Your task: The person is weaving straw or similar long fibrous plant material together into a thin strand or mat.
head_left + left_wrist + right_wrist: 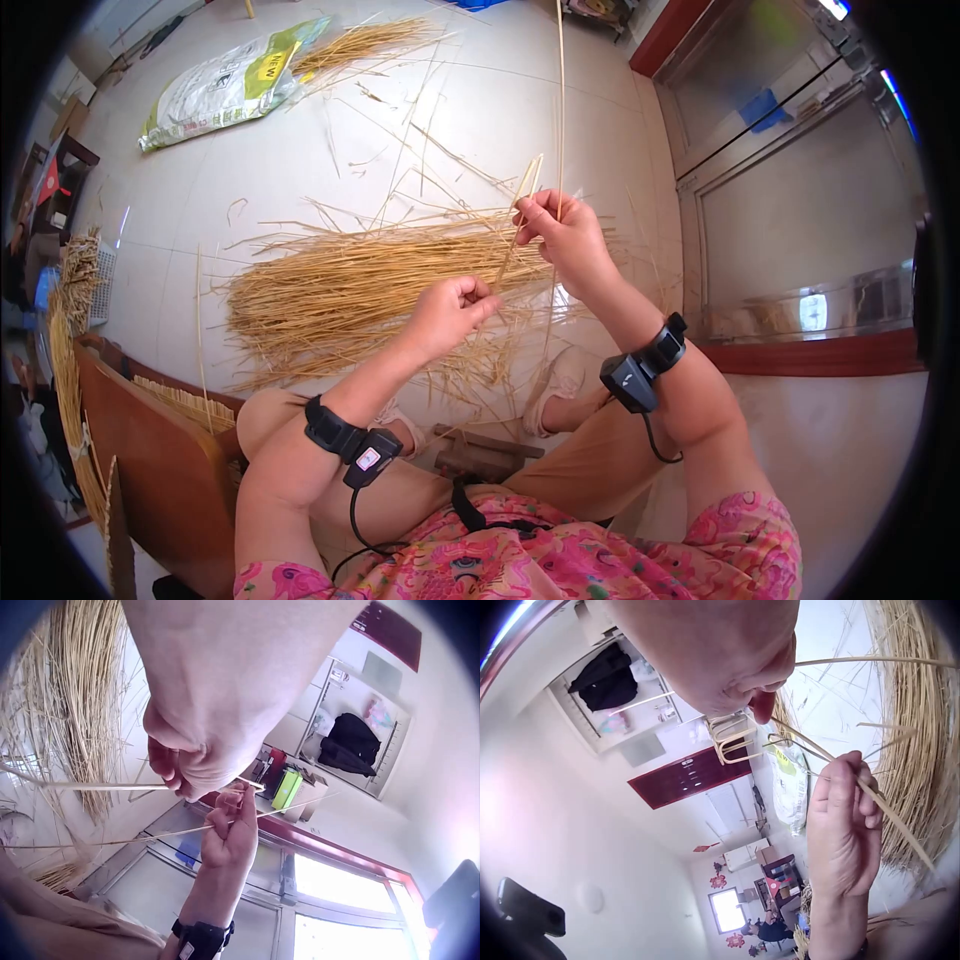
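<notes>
My left hand (452,312) pinches a straw stalk (508,262) between thumb and forefinger, low in front of my knees. The right hand (572,240) holds the upper part of that stalk at its fingertips, a little higher and to the right. A second, much longer stalk (561,100) runs through the right hand's grip and stands nearly upright. In the right wrist view the pinched stalk (806,740) slants between both hands, its tail passing below the left hand (844,832). Beneath the hands a thick pile of straw (350,290) lies on the floor.
Beyond the pile is a white and green sack (225,90) with more straw (370,45) spilling out. A wooden board (150,460) stands at my left, near a straw bundle (75,380). A metal-framed door (800,210) is on the right. Small wooden stool (485,455) between my feet.
</notes>
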`<state>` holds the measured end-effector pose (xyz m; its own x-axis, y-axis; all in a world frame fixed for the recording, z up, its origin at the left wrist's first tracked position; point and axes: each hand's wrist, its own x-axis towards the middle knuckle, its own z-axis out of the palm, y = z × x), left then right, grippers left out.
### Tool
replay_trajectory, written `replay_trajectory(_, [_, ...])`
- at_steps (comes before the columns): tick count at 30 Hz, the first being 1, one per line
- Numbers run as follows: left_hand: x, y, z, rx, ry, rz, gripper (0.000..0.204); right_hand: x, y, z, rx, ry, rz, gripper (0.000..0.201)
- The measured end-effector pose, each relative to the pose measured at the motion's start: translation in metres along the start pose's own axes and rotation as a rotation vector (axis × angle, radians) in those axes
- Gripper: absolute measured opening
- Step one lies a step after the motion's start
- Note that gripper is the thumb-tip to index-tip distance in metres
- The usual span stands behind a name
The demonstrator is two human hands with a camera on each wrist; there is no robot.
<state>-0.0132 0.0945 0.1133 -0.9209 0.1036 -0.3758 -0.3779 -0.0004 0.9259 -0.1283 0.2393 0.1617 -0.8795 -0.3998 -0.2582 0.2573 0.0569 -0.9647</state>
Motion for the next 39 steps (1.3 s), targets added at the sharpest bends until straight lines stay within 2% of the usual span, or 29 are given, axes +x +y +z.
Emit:
replay_trajectory(2, [-0.001, 0.006, -0.001, -0.076, 0.005, -0.015, 0.016, 0.000, 0.002, -0.001, 0.027, 0.072, 0.036, 0.014])
replay_trajectory(5, [0.000, 0.011, -0.003, -0.136, -0.010, -0.031, 0.020, -0.001, 0.009, 0.000, 0.010, 0.035, 0.133, 0.013])
replay_trajectory(8, [0.005, 0.005, -0.006, -0.156, 0.006, -0.007, 0.021, -0.006, 0.016, 0.005, -0.135, -0.067, 0.140, 0.013])
replay_trajectory(12, [0.005, 0.003, -0.013, -0.337, 0.095, -0.024, 0.019, -0.006, 0.013, 0.007, -0.121, -0.049, 0.075, 0.015])
replay_trajectory(15, [0.004, 0.009, -0.020, -0.535, 0.106, -0.058, 0.017, -0.003, 0.013, 0.004, -0.062, -0.011, 0.085, 0.015])
replay_trajectory(18, [0.006, 0.002, -0.024, -0.645, 0.127, -0.006, 0.016, -0.002, 0.008, 0.001, 0.015, 0.098, 0.105, 0.016])
replay_trajectory(21, [0.002, 0.008, -0.030, -0.577, 0.093, -0.052, 0.016, 0.007, 0.006, -0.008, 0.023, 0.161, 0.056, 0.015])
replay_trajectory(24, [-0.001, 0.013, -0.035, -0.295, 0.079, -0.164, 0.017, 0.022, -0.002, -0.031, 0.069, 0.284, -0.106, 0.014])
replay_trajectory(27, [0.006, -0.018, -0.042, 0.202, 0.082, -0.036, 0.018, 0.034, -0.019, -0.057, 0.033, 0.482, -0.232, 0.014])
replay_trajectory(30, [-0.002, -0.023, -0.041, 0.543, -0.226, -0.073, 0.020, 0.033, -0.030, -0.074, 0.101, 0.414, -0.209, 0.014])
replay_trajectory(33, [-0.018, -0.006, -0.030, 0.724, -0.718, -0.309, 0.029, 0.027, -0.034, -0.069, 0.008, 0.331, -0.208, 0.014])
replay_trajectory(36, [-0.010, -0.047, -0.041, 1.133, -0.447, 0.218, 0.037, 0.020, -0.029, -0.054, -0.029, 0.211, -0.207, 0.015])
replay_trajectory(37, [-0.005, -0.023, -0.039, 1.107, -0.360, 0.090, 0.032, 0.018, -0.025, -0.047, -0.024, 0.163, -0.186, 0.016])
replay_trajectory(39, [0.003, 0.000, -0.043, 0.627, -0.184, 0.042, 0.028, 0.013, -0.019, -0.033, -0.033, 0.072, -0.147, 0.016])
